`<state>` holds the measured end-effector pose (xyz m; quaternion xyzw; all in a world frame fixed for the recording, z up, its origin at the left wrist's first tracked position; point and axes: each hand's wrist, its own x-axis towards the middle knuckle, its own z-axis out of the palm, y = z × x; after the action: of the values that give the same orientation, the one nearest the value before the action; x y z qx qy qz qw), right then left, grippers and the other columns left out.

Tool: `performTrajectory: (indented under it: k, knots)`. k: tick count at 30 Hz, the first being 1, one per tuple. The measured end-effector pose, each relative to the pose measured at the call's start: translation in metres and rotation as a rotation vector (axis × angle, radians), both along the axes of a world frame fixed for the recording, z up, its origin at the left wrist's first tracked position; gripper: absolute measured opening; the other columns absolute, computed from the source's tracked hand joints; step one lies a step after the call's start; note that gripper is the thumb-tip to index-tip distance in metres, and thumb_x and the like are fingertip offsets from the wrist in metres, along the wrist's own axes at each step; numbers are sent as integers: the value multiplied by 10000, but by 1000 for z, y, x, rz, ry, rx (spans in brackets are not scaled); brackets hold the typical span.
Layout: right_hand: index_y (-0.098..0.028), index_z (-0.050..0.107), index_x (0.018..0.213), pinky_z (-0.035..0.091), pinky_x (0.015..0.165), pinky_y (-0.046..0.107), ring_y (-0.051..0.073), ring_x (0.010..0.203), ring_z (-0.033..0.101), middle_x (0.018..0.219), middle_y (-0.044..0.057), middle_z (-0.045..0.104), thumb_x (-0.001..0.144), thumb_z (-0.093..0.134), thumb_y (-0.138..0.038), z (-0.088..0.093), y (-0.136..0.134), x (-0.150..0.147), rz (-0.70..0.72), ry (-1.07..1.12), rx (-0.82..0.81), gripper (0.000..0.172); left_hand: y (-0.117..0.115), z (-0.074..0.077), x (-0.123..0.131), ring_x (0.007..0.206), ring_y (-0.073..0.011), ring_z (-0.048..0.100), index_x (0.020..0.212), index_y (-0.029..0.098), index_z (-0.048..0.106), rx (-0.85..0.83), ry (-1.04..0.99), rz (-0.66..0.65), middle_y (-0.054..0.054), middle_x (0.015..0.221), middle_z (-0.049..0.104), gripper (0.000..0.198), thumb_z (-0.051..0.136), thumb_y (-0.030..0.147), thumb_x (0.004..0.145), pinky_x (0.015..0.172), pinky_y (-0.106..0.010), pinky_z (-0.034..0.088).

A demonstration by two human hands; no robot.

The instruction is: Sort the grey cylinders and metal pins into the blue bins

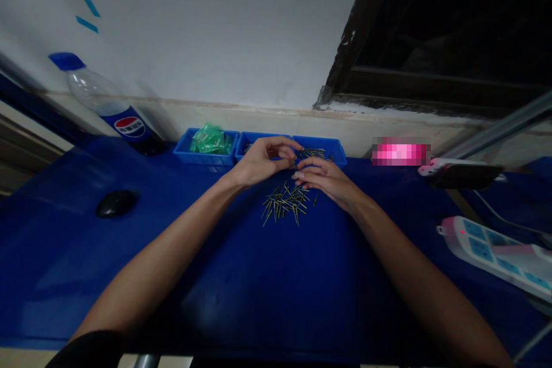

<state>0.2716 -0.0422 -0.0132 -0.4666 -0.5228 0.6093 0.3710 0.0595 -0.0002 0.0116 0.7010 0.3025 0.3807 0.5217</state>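
Note:
My left hand (262,160) and my right hand (324,179) meet fingertip to fingertip in front of the blue bins. Both have their fingers curled into a pinch; whatever is between them is too small to make out. Just below lies a loose pile of thin, brass-coloured metal pins (285,204) on the blue table (276,282). One pin rests slightly apart, under my right hand. Behind my hands, the right blue bin (340,155) contains similar pins (313,153). My left hand partly covers the middle blue bin (246,139), and its contents are hardly visible.
At the left, another blue bin (183,155) holds green plastic packets (211,141). A cola bottle (110,106) stands by the wall, with a black computer mouse (115,203) nearer. On the right are a phone (466,175) and a white power strip (487,250).

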Motion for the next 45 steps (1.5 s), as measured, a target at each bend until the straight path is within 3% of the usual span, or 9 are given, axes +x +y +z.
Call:
performTrajectory:
  k: [4, 10, 13, 16, 19, 23, 30, 40, 45]
  knots:
    - [-272, 724, 970, 580, 905, 406, 235, 914, 756, 975, 61, 813, 722, 901, -375, -4, 1, 0, 16, 128, -33, 321, 0, -1, 1, 839, -143, 683, 1118, 116, 730, -41, -48, -9, -46, 898, 728, 355, 759, 164, 767, 874, -316, 567]
    - [-277, 779, 823, 582, 874, 433, 229, 829, 720, 843, 44, 780, 680, 914, -349, -5, 7, 6, -102, 138, 34, 209, 3, -5, 0, 844, -140, 685, 1176, 110, 702, -38, -5, -54, -41, 886, 729, 409, 756, 157, 773, 883, -313, 565]
    - [-274, 792, 815, 579, 870, 440, 230, 822, 725, 826, 43, 779, 675, 902, -328, -4, 10, 12, -179, 81, 89, 186, 4, -7, -4, 848, -151, 694, 1202, 124, 691, 71, 162, -32, -49, 910, 741, 392, 710, 154, 812, 872, -323, 563]
    - [-268, 792, 839, 579, 888, 446, 235, 840, 739, 834, 44, 789, 679, 896, -326, -4, 15, 19, -325, 24, 158, 199, 5, -6, -10, 813, -159, 692, 1164, 135, 710, 219, 455, -1, -57, 921, 750, 330, 685, 156, 836, 803, -302, 541]
    - [-276, 793, 948, 584, 923, 448, 258, 958, 756, 978, 52, 818, 673, 903, -320, -4, 19, 27, -453, 8, 228, 299, 4, -4, -16, 752, -163, 687, 1140, 143, 727, 245, 744, -121, -48, 868, 756, 319, 720, 180, 823, 702, -270, 498]
    - [-285, 783, 1016, 599, 930, 448, 267, 1014, 762, 1103, 55, 818, 708, 879, -321, -3, 20, 33, -459, -4, 239, 325, 2, -6, -17, 720, -153, 677, 1128, 163, 744, 244, 921, -222, -36, 854, 766, 374, 751, 145, 755, 625, -241, 446]
    - [-279, 780, 981, 609, 886, 429, 260, 989, 770, 1098, 63, 817, 758, 862, -344, -2, 18, 32, -378, -38, 192, 247, 2, -16, -12, 703, -138, 671, 1150, 137, 737, 237, 940, -228, -51, 866, 766, 494, 627, 2, 688, 574, -213, 420]
    - [-273, 770, 951, 608, 863, 428, 256, 946, 766, 1049, 68, 819, 742, 853, -368, -2, 16, 27, -340, -48, 166, 245, 3, -15, -12, 716, -142, 668, 1212, 131, 705, 225, 906, -145, -49, 880, 744, 551, 618, 26, 678, 595, -220, 443]
    - [-275, 767, 950, 604, 859, 437, 260, 943, 760, 1036, 67, 817, 747, 845, -371, -2, 17, 27, -310, -62, 172, 238, 5, -14, -12, 765, -155, 710, 1241, 109, 683, 197, 757, -133, -65, 887, 757, 524, 624, 82, 721, 662, -223, 494]
